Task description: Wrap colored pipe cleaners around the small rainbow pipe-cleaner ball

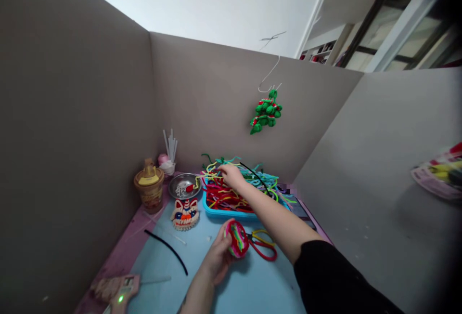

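One round multicoloured fuzzy piece (238,240) on my feed, gripped in left hand (218,256) above blue mat (267,287), scissors (262,244) lying just to right; right hand (233,176) hangs over blue tray (231,215) of coloured stems (224,197), fingertips at yellow stems (211,176), I cannot tell whether pinching any; animal-face piece (185,216) lies on mat, just in front of metal dish (189,181)

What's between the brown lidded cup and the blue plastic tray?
Head view: a round silver metal dish; nearer the camera, a cream animal-face ornament.

A craft workshop (grey partitions (216,92) on three sides), with glue gun (117,289), scissors (266,250) and pipe cleaners (227,198).
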A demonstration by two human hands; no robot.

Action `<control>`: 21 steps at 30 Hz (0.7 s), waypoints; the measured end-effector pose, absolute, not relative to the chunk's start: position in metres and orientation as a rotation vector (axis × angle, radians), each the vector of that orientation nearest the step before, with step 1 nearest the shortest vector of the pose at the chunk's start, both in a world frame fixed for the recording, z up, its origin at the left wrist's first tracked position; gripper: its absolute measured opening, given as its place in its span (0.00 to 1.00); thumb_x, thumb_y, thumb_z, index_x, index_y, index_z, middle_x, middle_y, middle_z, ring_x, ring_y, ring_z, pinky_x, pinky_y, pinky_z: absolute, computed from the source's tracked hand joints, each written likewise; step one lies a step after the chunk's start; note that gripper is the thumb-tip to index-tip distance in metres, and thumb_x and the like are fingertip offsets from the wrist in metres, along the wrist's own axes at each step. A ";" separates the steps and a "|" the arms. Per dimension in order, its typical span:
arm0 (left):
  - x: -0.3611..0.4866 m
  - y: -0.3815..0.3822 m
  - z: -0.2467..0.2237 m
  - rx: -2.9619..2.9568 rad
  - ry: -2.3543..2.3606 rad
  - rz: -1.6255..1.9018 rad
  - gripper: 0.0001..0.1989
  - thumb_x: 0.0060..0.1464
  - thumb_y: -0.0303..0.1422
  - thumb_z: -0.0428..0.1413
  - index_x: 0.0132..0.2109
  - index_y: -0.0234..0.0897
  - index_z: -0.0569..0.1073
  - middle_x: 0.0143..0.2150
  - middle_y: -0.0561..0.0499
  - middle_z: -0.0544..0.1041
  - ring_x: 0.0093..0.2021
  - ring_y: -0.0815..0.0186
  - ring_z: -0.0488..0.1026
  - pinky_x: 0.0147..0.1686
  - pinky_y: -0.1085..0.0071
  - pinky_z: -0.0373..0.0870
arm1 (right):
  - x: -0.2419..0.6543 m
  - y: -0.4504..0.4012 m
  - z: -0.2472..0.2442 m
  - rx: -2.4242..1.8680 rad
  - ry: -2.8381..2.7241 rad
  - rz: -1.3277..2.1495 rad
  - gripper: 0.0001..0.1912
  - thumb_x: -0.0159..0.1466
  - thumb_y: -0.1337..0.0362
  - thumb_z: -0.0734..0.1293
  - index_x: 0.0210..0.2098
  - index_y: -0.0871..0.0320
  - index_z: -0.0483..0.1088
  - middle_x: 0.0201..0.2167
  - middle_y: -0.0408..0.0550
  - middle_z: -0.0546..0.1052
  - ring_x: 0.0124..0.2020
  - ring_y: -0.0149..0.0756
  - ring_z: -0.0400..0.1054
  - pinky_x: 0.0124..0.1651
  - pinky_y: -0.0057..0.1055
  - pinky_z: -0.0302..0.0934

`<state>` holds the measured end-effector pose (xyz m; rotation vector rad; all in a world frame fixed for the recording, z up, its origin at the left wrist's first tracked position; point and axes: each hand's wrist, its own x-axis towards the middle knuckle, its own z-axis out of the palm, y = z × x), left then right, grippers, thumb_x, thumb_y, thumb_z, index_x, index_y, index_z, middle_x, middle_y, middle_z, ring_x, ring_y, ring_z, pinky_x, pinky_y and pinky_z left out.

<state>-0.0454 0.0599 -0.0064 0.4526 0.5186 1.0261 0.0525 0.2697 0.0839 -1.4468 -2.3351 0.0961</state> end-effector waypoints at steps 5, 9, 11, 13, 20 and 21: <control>-0.046 0.063 -0.013 0.449 0.483 1.020 0.34 0.48 0.43 0.62 0.61 0.45 0.63 0.50 0.42 0.75 0.40 0.58 0.76 0.32 0.68 0.71 | 0.013 0.299 0.078 -1.501 -2.512 0.214 0.08 0.62 0.71 0.65 0.39 0.61 0.75 0.42 0.54 0.77 0.47 0.41 0.70 0.50 0.35 0.63; -0.049 0.067 -0.019 0.421 0.450 1.021 0.35 0.46 0.42 0.64 0.60 0.47 0.64 0.50 0.43 0.75 0.39 0.57 0.76 0.31 0.68 0.70 | 0.000 0.310 0.067 -1.585 -2.476 0.316 0.16 0.66 0.60 0.64 0.52 0.59 0.66 0.51 0.52 0.70 0.47 0.40 0.69 0.48 0.42 0.67; -0.049 0.068 -0.019 0.411 0.458 1.029 0.34 0.46 0.42 0.63 0.60 0.47 0.65 0.51 0.43 0.74 0.38 0.58 0.76 0.31 0.68 0.70 | 0.001 0.313 0.064 -1.615 -2.381 0.386 0.17 0.66 0.59 0.63 0.52 0.59 0.65 0.51 0.51 0.70 0.46 0.39 0.69 0.47 0.43 0.67; -0.049 0.067 -0.017 0.407 0.464 1.032 0.35 0.46 0.43 0.63 0.61 0.46 0.64 0.50 0.43 0.74 0.38 0.57 0.76 0.32 0.67 0.71 | 0.006 0.315 0.066 -1.616 -2.242 0.462 0.12 0.64 0.61 0.66 0.46 0.61 0.69 0.45 0.50 0.74 0.42 0.37 0.70 0.44 0.38 0.67; -0.047 0.064 -0.009 0.368 0.461 1.052 0.30 0.51 0.40 0.61 0.61 0.45 0.64 0.52 0.43 0.74 0.41 0.58 0.76 0.32 0.69 0.71 | 0.032 0.327 0.116 -1.314 -1.711 0.706 0.06 0.59 0.63 0.64 0.31 0.60 0.67 0.19 0.38 0.71 0.20 0.26 0.65 0.25 0.21 0.61; -0.047 0.063 -0.008 0.369 0.463 1.047 0.31 0.51 0.40 0.61 0.61 0.45 0.64 0.52 0.43 0.74 0.41 0.58 0.76 0.32 0.69 0.71 | 0.037 0.329 0.127 -1.256 -1.667 0.731 0.06 0.58 0.62 0.65 0.31 0.60 0.67 0.19 0.38 0.71 0.20 0.25 0.65 0.25 0.22 0.61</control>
